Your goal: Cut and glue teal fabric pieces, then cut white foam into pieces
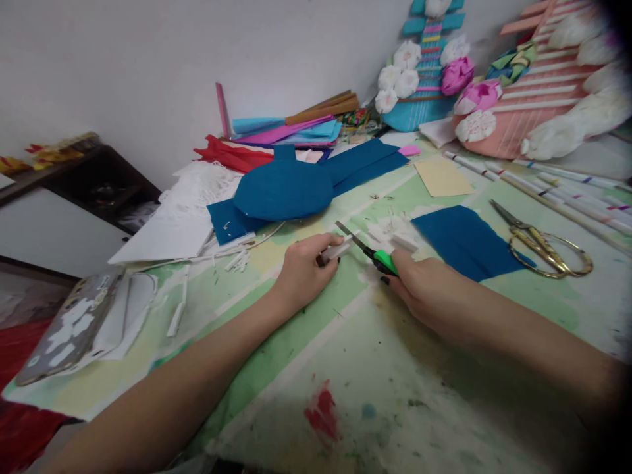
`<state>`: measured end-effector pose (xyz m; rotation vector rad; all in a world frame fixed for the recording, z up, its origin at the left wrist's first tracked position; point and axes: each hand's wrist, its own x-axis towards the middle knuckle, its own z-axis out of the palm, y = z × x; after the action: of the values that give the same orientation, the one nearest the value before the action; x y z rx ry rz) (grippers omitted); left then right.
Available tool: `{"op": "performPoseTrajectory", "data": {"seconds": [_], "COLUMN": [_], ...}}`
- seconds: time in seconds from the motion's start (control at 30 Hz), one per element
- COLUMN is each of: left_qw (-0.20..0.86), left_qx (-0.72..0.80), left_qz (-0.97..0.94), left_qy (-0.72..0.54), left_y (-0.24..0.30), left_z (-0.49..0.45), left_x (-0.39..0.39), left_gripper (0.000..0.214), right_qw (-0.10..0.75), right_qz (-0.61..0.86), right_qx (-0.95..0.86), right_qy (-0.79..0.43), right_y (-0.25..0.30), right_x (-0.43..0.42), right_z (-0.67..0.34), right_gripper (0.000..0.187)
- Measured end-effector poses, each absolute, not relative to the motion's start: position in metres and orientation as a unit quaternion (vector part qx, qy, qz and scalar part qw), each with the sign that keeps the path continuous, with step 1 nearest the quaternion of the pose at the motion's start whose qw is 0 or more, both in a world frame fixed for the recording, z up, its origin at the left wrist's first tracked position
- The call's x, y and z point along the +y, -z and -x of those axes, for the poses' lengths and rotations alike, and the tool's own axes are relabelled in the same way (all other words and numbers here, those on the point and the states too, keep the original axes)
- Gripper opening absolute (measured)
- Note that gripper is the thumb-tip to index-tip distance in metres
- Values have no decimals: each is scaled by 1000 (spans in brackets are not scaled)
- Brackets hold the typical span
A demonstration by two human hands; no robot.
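My left hand (303, 271) rests on the table with its fingers pinched round a small white strip of paper (336, 250). My right hand (427, 289) grips a green-handled pair of scissors (370, 251), whose dark blades are open around the end of the strip. Small white paper cuttings (395, 234) lie just beyond the blades. A dark blue sheet (461, 240) lies right of the cuttings.
Gold scissors (540, 243) lie at the right. A blue paper shape (286, 187), white paper sheets (172, 227) and coloured paper rolls (296, 125) lie behind. Paper-flower crafts (429, 72) stand at the back right. A phone (74, 326) lies at the left edge.
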<state>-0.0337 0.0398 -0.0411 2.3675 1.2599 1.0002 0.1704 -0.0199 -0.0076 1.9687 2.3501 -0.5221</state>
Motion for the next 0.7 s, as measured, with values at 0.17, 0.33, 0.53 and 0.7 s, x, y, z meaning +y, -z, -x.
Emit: {"op": "performPoseTrajectory", "data": {"seconds": [0.17,0.33,0.53,0.7], "left_qw": [140,162,183,194], "left_qx": [426,426,429,428], "left_qz": [-827,-825,-819,-818], "left_qy": [-340,-333,-334,-331], "left_y": [41,40,40,40], "left_z": [34,35,37,37], "left_x": [42,44,45,45], "left_gripper": [26,23,25,26], "right_qw": [2,12,-7,-14], "right_qz": [-626,-619,-614,-597], "right_qx": [757,762,770,786], "right_qy": [185,191,172,162], "right_y": [6,8,7,10], "right_x": [-18,-12,-4,4], "right_z": [-171,-170,-166,-165], "right_gripper": [24,22,18,17]}}
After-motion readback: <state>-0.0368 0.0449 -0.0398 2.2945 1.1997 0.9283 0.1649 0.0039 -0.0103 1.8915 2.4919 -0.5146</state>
